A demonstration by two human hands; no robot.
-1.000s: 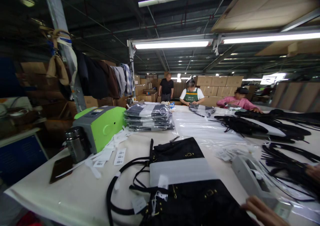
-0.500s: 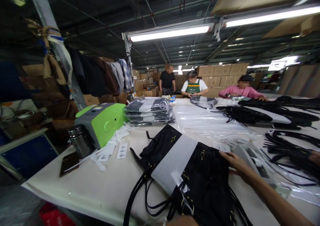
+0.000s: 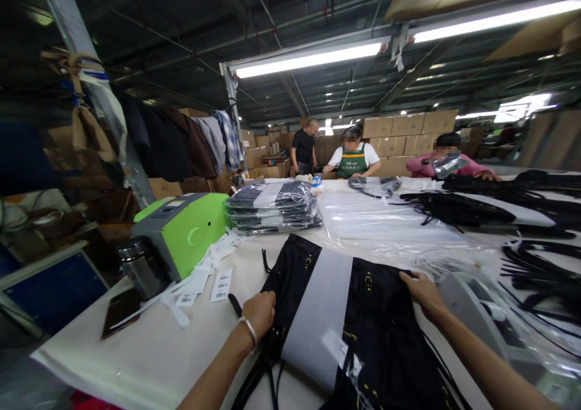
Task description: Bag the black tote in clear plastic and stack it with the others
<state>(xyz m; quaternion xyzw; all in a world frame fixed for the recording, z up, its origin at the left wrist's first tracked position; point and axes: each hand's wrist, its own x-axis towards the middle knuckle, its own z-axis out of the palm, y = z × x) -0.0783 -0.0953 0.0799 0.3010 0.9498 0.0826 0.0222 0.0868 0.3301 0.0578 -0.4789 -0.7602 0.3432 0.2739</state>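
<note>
A black bag [image 3: 381, 331] with gold buckles and a wide white paper band [image 3: 318, 313] lies flat on the white table [image 3: 149, 349] in front of me. My left hand [image 3: 259, 314], with a bracelet on the wrist, is closed on the bag's left edge near the black straps [image 3: 258, 380]. My right hand [image 3: 421, 290] grips the bag's upper right corner. A white tag [image 3: 334, 344] hangs at the band's lower end.
A green and grey machine [image 3: 184, 228], a steel cup [image 3: 136, 268], a dark phone [image 3: 120, 310] and loose barcode labels [image 3: 221, 284] lie at left. Bagged goods [image 3: 272, 207] and clear plastic bags [image 3: 385, 222] sit behind. A tape dispenser [image 3: 476, 313] and black straps [image 3: 535, 265] are at right. Three people work at the far end.
My left hand has come into view and closed on the bag's left edge. The bag has been spread flatter and turned slightly. My right hand stays at its upper right corner.
</note>
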